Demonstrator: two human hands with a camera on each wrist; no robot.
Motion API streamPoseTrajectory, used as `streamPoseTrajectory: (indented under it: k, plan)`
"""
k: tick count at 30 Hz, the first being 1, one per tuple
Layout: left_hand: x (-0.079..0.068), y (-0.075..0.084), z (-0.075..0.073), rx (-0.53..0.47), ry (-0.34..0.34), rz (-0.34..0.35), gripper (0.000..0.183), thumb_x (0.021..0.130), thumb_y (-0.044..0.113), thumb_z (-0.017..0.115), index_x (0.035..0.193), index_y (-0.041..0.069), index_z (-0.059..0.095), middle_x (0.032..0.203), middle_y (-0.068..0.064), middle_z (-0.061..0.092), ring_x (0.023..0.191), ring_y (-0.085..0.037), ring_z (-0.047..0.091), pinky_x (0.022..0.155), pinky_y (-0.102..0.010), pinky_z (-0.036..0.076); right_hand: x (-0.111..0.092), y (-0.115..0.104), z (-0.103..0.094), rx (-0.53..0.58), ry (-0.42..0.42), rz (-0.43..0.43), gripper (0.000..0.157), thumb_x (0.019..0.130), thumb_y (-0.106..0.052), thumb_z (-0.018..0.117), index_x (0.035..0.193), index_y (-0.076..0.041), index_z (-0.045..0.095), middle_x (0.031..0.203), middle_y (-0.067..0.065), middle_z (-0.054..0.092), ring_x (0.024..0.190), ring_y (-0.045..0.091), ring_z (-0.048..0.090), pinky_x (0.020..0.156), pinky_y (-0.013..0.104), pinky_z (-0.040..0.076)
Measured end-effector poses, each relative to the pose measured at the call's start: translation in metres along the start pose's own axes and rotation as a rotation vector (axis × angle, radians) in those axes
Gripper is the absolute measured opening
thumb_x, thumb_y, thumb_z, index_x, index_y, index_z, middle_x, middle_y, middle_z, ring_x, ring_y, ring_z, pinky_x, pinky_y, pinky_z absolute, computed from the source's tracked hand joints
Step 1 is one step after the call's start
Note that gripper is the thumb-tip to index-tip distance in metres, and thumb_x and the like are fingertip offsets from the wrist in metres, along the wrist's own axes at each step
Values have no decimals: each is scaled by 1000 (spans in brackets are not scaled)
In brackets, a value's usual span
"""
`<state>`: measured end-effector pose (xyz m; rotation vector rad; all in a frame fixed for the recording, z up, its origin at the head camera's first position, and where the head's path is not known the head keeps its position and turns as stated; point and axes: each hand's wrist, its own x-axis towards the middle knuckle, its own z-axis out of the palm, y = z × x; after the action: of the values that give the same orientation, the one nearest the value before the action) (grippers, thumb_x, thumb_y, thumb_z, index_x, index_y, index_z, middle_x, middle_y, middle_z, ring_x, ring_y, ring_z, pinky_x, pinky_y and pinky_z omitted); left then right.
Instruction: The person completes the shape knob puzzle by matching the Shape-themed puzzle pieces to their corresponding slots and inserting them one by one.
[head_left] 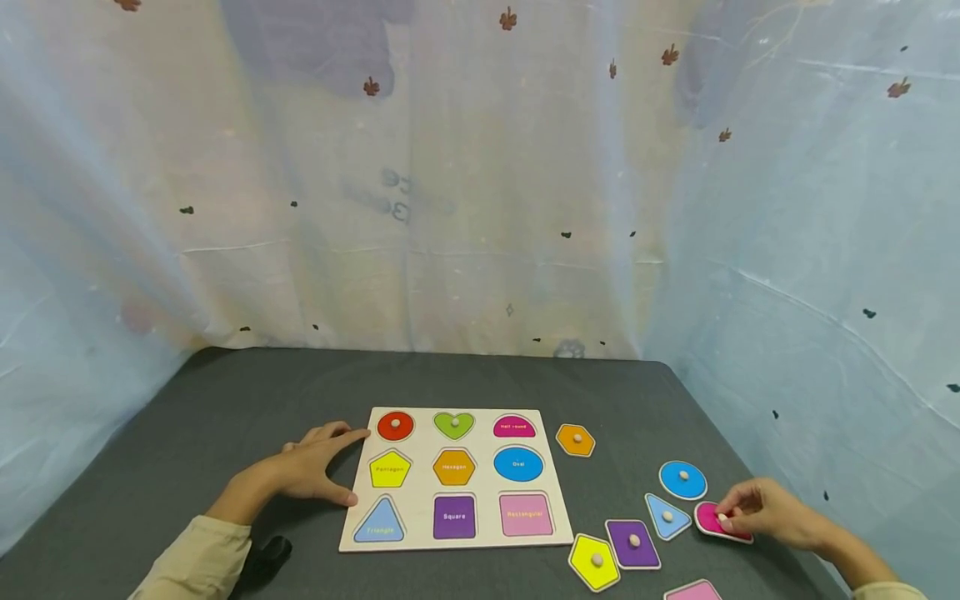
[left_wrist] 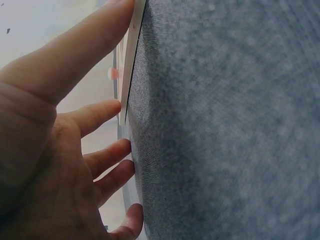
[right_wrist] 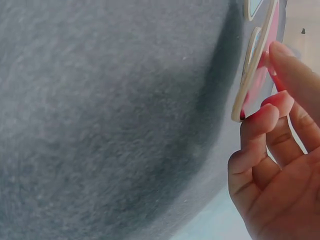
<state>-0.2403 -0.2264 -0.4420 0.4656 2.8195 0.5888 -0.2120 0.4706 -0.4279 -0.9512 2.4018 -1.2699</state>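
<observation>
A wooden shape-puzzle board (head_left: 418, 517) lies on the dark table, with a red circle and a green heart, both knobbed, in its top row. My left hand (head_left: 315, 467) spreads along its left side, thumb and index finger touching the edge; the other fingers are extended too, as the left wrist view shows. At the right, my right hand (head_left: 776, 517) pinches the knob of a pink half-round puzzle piece (head_left: 707, 518). The right wrist view shows this piece (right_wrist: 251, 80) edge-on, above the grey cloth, with fingertips at its face and lower rim.
Loose knobbed pieces lie right of the board: an orange hexagon (head_left: 567, 444), blue oval (head_left: 671, 475), light-blue triangle (head_left: 658, 507), purple square (head_left: 622, 557) and yellow pentagon (head_left: 583, 550). A pink piece (head_left: 693, 592) is cut off by the frame's bottom. Patterned sheeting (head_left: 465, 167) surrounds the table.
</observation>
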Motion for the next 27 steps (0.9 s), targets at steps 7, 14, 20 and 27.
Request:
streamPoseTrajectory:
  k: [7,14,20,27]
  plan:
    - [-1,2,-1,-4,-5,-10,106,69,56,87,156,20,38,154,-19,36,136,-44,37,93,-72,33,9,-10,0,-45,27,14,10,93,9,61,96,9,71,81,-19,63,72,-9,55,52,24,44]
    - [-1,2,-1,-9,-3,-12,106,69,56,87,156,20,38,154,-20,36,136,-44,37,95,-75,31,25,-18,4,-88,72,-8,7,92,8,64,93,5,71,67,4,53,68,-7,54,51,25,44]
    - [-2,1,-1,-22,-1,-9,106,70,55,87,156,20,38,154,-20,36,136,-45,36,95,-75,30,44,-25,6,-80,43,-30,7,93,8,63,94,9,71,80,-14,65,70,-9,55,52,24,46]
    - [-2,3,-1,-23,1,0,105,70,55,87,156,20,38,153,-19,37,136,-44,37,94,-74,31,63,-33,10,-59,26,-46,9,93,7,63,95,14,69,79,-15,62,71,-9,55,55,22,48]
